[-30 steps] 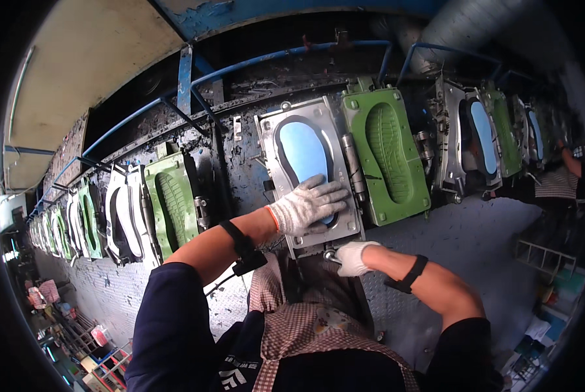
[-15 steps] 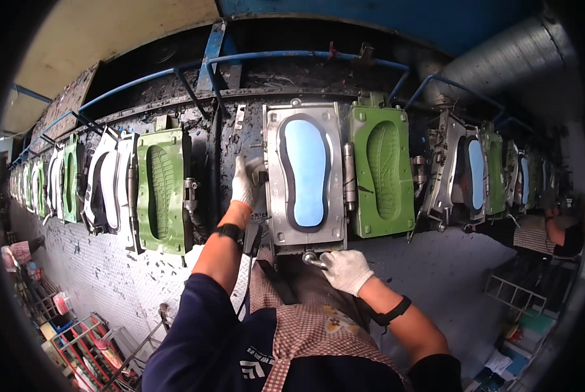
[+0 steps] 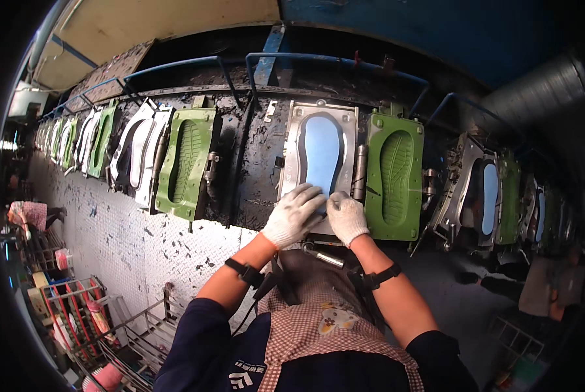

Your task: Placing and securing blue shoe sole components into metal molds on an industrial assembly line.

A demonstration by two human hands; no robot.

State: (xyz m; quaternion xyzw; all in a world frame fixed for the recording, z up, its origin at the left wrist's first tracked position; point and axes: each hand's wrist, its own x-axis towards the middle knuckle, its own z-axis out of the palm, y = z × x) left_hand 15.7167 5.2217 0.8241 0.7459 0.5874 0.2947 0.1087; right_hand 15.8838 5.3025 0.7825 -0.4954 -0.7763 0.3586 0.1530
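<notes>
In front of me stands a hinged mould with a silver metal half, which holds a light-blue sole framed by a dark rim. My left hand, in a white knit glove, lies with its fingers stretched over the sole's near end. Beside it my gloved right hand has its fingers pinched at the near right edge of the sole; what they grip, if anything, is hidden. The green half lies open on the right, with a sole-shaped tread hollow. A metal handle juts from the mould's near edge.
More open moulds stand in a row, a green one to the left and a silver one to the right. A blue rail runs behind them. Wire racks stand lower left. Another person is at the far right.
My left hand has moved from the mould's left side onto the sole's near end. My right hand has left the metal handle and risen to the sole's edge. The view has shifted.
</notes>
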